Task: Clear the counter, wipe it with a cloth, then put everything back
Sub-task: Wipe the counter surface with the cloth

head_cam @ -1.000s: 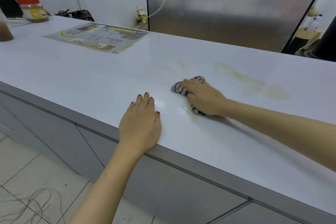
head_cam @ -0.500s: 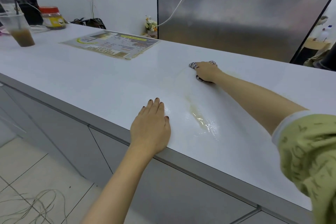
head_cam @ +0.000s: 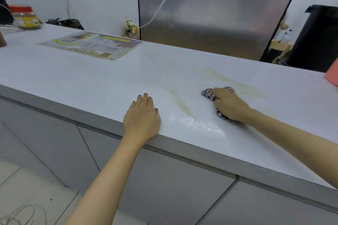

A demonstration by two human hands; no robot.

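I see right hand (head_cam: 229, 105) grip pressed down on striped cloth (head_cam: 208, 94) bunched beneath it | left hand (head_cam: 142, 119) spread flat on desk (head_cam: 91, 78), left of cloth

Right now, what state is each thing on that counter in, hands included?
counter: partly wiped, wet sheen near the front edge
brownish smear: not yet wiped, beyond the cloth
cloth: bunched, pressed to the counter under the right hand
right hand: grip shut on the cloth
left hand: flat, palm down at the counter edge, holding nothing
laminated sheet: lying flat
jar: upright, red lid on
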